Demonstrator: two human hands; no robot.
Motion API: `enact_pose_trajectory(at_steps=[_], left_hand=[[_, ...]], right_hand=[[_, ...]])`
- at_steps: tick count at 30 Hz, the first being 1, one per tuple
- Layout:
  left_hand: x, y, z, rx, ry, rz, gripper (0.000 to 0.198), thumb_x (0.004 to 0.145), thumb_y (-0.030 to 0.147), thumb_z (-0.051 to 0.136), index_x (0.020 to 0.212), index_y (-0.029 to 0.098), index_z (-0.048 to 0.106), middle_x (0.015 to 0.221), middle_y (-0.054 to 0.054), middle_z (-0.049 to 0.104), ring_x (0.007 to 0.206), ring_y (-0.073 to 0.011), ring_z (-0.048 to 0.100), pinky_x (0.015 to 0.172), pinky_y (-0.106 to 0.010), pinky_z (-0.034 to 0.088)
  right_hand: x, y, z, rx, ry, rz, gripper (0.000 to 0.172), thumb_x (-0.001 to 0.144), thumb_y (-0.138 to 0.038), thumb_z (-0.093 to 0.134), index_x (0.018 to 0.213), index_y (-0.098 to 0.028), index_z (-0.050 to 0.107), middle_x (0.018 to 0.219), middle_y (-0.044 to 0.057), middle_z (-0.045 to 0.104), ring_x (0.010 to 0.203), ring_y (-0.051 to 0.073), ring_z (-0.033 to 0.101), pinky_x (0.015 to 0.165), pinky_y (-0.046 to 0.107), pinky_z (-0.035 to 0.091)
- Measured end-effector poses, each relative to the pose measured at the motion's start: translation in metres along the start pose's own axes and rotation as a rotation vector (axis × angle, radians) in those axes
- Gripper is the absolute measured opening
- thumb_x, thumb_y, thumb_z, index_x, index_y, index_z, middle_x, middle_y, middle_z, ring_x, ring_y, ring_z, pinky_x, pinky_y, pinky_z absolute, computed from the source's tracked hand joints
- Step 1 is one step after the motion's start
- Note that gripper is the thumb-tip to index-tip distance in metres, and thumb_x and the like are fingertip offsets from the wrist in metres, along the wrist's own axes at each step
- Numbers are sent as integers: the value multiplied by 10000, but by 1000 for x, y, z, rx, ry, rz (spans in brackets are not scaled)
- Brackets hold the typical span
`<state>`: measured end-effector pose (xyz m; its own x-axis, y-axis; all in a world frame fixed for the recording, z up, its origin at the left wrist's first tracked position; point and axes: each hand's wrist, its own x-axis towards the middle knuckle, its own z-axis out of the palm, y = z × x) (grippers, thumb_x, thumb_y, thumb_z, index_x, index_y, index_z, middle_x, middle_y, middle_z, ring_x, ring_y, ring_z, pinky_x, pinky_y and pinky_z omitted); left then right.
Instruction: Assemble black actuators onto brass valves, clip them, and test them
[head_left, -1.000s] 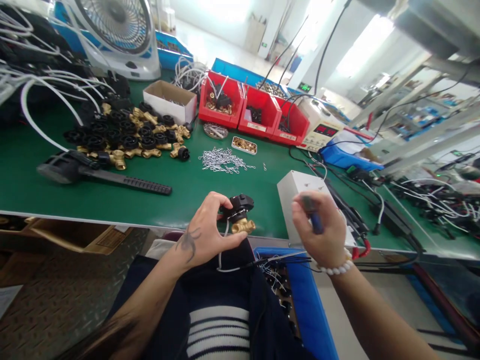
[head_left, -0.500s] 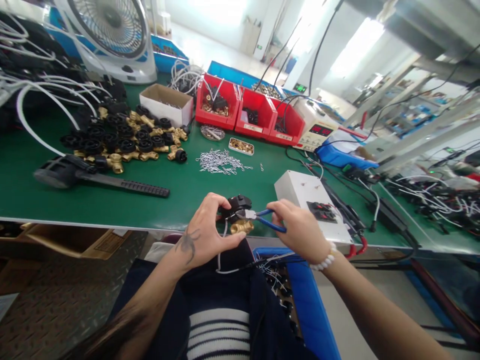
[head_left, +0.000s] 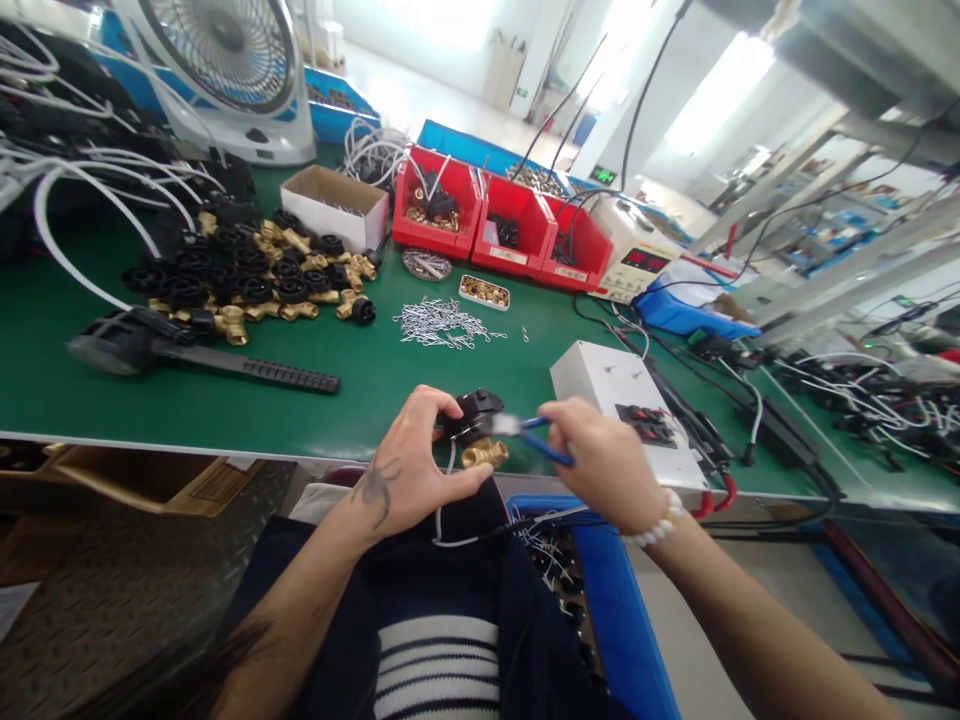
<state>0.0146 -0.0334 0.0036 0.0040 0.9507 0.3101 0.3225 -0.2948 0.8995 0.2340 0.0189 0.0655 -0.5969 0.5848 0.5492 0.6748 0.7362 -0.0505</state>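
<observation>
Near the table's front edge, my left hand is closed around a brass valve with a black plastic housing on top. A white cable hangs from the housing towards my lap. My right hand grips blue-handled pliers. Their metal jaws are blurred and sit just to the right of the black housing; whether they touch it I cannot tell. Further back on the green table lies a pile of silver wire clips, with a single clip to its right.
Brass fittings with black caps are heaped at the left, behind a black strap-like tool. Red bins, a white carton and a small tray of brass parts stand behind. A white switch box is to the right.
The pliers and my right hand have shifted slightly right, with the jaws drawn back from the black housing. My left hand and the valve have stayed in place.
</observation>
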Motion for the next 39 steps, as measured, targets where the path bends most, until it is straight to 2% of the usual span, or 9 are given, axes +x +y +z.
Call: enact_pose_trajectory(at_steps=[2, 7, 11, 15, 20, 25, 29, 34, 39], left_hand=[[0, 1, 0, 3, -1, -1, 422, 711, 320, 735, 1010, 175, 474, 1032, -52, 501, 990, -188, 552, 825, -361, 566], [1, 0, 1, 5, 3, 18, 422, 714, 310, 735, 1016, 180, 471, 1039, -48, 500, 975, -179, 558, 822, -354, 568], [1, -2, 1, 17, 6, 28, 424, 725, 322, 736, 1026, 186, 471, 1043, -47, 499, 995, -183, 553, 819, -347, 569], [0, 0, 0, 5, 1, 9, 420, 722, 321, 736, 1017, 183, 472, 1043, -49, 501, 987, -183, 561, 817, -351, 565], [2, 2, 1, 8, 12, 3, 412, 705, 320, 732, 994, 174, 478, 1021, -53, 507, 970, -192, 558, 801, -360, 560], [1, 1, 1, -7, -5, -3, 417, 711, 326, 730, 1006, 181, 473, 1040, -54, 502, 976, -190, 559, 804, -359, 558], [1, -1, 2, 50, 7, 43, 425, 701, 307, 737, 1006, 178, 470, 1038, -64, 513, 986, -210, 539, 832, -402, 545], [1, -3, 2, 10, 5, 19, 423, 720, 319, 739, 1018, 180, 473, 1047, -57, 503, 994, -192, 549, 806, -342, 551], [0, -2, 0, 36, 16, 41, 399, 722, 313, 737, 998, 167, 489, 1037, -65, 511, 978, -196, 547, 797, -364, 546]], right_hand=[[-1, 3, 0, -34, -205, -72, 196, 808, -54, 464, 921, -174, 571, 715, 21, 578, 566, 125, 515, 519, 253, 395], [-3, 4, -1, 55, 191, 163, 174, 847, -137, 511, 1000, -207, 556, 807, 28, 580, 644, 136, 533, 625, 277, 453], [-1, 4, 0, -32, -324, 28, 187, 805, -96, 473, 922, -186, 588, 724, 32, 577, 603, 143, 532, 575, 275, 406], [-1, 4, -1, -5, 205, 166, 157, 867, -149, 513, 1008, -208, 545, 802, 27, 578, 653, 142, 541, 621, 272, 441], [-3, 2, 0, -70, -236, -22, 196, 810, -70, 457, 925, -180, 571, 728, 30, 578, 579, 135, 508, 554, 276, 371], [-1, 4, -4, -2, 181, 119, 172, 848, -138, 518, 1005, -209, 514, 819, 16, 582, 637, 131, 528, 607, 267, 425], [0, 1, -3, -114, -247, -132, 175, 830, -66, 450, 904, -181, 558, 720, 26, 574, 585, 142, 510, 555, 283, 368], [1, 1, -4, 36, 186, 62, 202, 825, -98, 533, 1000, -198, 520, 795, 10, 561, 625, 121, 509, 594, 256, 418], [3, 2, -5, -64, -276, -34, 200, 820, -77, 449, 941, -176, 573, 734, 25, 589, 575, 133, 514, 527, 268, 363]])
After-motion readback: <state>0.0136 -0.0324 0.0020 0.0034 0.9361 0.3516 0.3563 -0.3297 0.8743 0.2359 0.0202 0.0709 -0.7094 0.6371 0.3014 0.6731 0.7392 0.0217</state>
